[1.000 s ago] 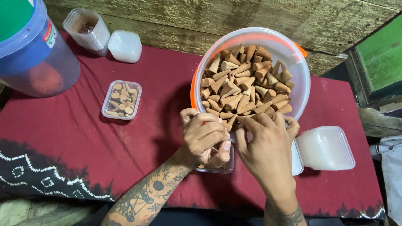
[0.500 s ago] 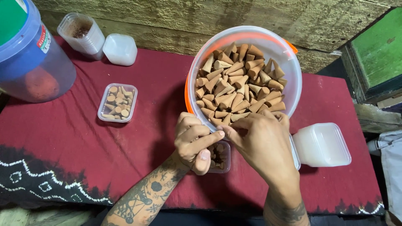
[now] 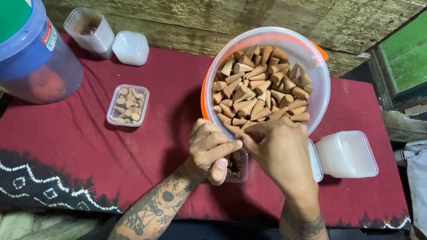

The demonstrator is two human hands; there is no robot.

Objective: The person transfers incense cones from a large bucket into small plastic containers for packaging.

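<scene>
Left hand (image 3: 209, 151) grips small clear box (image 3: 235, 165) | right hand (image 3: 278, 151) pinching, contents hidden | cone bowl (image 3: 318, 95) behind

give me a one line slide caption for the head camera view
Two hands, left and right, over a small clear box beside a bowl of tan cones.

So packaging-wise: small clear plastic box (image 3: 127, 106) of cones sits toward the worktop's left side, another small clear box (image 3: 235, 165) near the front edge under the hands. Stack of clear boxes (image 3: 90, 31) and a white lid (image 3: 130, 48) at the back left corner. Big blue jar (image 3: 33, 58) there has a red-and-white label (image 3: 50, 36). White lidded box (image 3: 346, 154) front right.
</scene>
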